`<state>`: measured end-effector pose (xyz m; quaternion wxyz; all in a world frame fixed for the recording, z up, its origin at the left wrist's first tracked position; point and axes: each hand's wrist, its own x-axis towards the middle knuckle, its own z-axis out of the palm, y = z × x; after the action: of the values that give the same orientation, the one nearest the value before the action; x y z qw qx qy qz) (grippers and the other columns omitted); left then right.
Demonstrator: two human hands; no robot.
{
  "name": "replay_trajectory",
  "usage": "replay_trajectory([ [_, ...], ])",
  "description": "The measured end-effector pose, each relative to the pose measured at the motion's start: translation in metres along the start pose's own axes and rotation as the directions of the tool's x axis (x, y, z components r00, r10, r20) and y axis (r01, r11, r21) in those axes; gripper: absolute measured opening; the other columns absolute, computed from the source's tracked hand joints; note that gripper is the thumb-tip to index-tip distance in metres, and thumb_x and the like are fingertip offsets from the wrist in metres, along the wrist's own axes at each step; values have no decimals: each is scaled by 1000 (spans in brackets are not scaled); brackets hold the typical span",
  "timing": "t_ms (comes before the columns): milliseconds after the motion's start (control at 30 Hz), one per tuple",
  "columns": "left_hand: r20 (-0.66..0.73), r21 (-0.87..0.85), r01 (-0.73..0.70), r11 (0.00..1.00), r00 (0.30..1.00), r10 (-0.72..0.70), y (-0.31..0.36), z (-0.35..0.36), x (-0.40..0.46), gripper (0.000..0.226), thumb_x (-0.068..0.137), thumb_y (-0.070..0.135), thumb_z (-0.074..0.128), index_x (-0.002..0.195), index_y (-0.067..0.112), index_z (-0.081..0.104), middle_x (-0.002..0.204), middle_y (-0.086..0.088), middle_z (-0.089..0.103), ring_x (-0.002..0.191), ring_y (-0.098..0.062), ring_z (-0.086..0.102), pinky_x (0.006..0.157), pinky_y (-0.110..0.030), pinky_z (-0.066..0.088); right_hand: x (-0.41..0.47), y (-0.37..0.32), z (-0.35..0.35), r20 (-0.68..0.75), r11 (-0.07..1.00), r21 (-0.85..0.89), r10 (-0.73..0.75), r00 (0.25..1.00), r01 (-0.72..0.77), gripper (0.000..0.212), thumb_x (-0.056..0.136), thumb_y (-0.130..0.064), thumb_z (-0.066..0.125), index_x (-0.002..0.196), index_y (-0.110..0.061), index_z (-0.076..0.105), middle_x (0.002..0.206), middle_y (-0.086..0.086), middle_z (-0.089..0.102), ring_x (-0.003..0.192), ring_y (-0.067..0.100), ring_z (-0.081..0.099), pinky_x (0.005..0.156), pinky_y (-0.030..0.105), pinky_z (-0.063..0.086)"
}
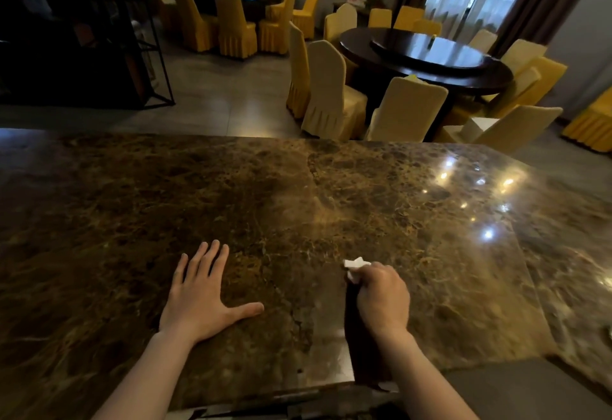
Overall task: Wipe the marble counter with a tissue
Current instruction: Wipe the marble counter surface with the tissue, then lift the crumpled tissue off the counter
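Note:
The brown veined marble counter (265,194) fills the lower half of the head view. My left hand (202,293) lies flat on it near the front edge, palm down, fingers spread, holding nothing. My right hand (384,297) is closed in a fist around a crumpled white tissue (354,267). The tissue sticks out past the fingers and touches the marble. Most of the tissue is hidden inside the fist.
The counter's far edge (298,137) borders a dining room floor. Beyond it stand a dark round table (427,58) ringed by several yellow-covered chairs (331,95) and a black metal shelf frame (155,55) at the left. Ceiling lights glare on the marble at the right (486,207).

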<state>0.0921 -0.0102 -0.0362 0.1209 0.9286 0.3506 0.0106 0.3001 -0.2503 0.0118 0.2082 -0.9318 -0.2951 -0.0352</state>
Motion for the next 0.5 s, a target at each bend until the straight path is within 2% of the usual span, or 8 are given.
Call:
replay_trajectory([
  [67,3,9,-4,1000,1000,4,1,0,0,148,49,117,19,164,28,-5,174,6,-10,157,-14,-19,131,-50,-9,-11,-7,2,27,995,-19,-97,995,98,16,83,-4,70,84,-18,76,83,-4,69,83,22,60,60,33,44],
  [133,2,12,-12,1000,1000,12,0,-1,0,149,48,117,18,165,27,-4,174,5,-9,158,-15,-17,131,-50,-7,-29,-12,6,105,967,83,-249,963,241,23,83,-2,68,96,-20,72,89,-6,68,87,19,60,67,34,49],
  [167,1,12,-12,1000,1000,12,0,-1,1,149,48,117,18,165,27,-4,174,5,-8,158,-15,-16,132,-51,-6,-36,-13,5,140,953,204,-255,957,224,30,85,-2,67,106,-23,70,93,-7,69,90,15,62,72,32,52],
  [200,2,13,-11,1000,1000,11,0,-1,2,149,48,117,17,165,27,-3,174,5,-8,158,-16,-16,132,-51,-5,-42,-13,-1,193,922,373,-189,963,107,39,88,-1,66,118,-26,67,95,-7,70,91,10,64,76,30,54],
  [233,4,17,-11,1000,1000,11,-1,-2,3,149,48,117,17,165,27,-3,174,4,-8,158,-16,-15,132,-52,-5,-44,-13,-8,276,821,563,-79,958,-95,45,91,-1,65,127,-28,62,94,-5,71,91,8,66,79,30,56],
  [300,8,33,-14,999,1000,14,0,-1,3,148,48,117,16,165,27,-3,175,4,-7,159,-16,-14,132,-51,-5,-51,-8,-25,458,430,794,40,888,-429,48,95,-4,65,138,-26,56,102,5,73,96,14,70,89,41,58],
  [367,6,31,-13,999,1000,13,-2,-2,4,148,49,117,17,165,27,-1,175,4,-6,159,-17,-13,132,-51,-5,-60,-3,-43,526,107,848,-40,850,-519,40,96,-7,65,134,-16,61,119,12,71,110,29,67,98,44,52],
  [500,-8,6,-13,1000,1000,13,-2,-4,3,148,50,117,21,165,25,2,175,3,-2,159,-17,-11,131,-50,-5,-86,5,-70,561,-79,820,-93,823,-568,34,86,-8,68,120,-10,71,118,20,70,99,29,67,87,35,52],
])
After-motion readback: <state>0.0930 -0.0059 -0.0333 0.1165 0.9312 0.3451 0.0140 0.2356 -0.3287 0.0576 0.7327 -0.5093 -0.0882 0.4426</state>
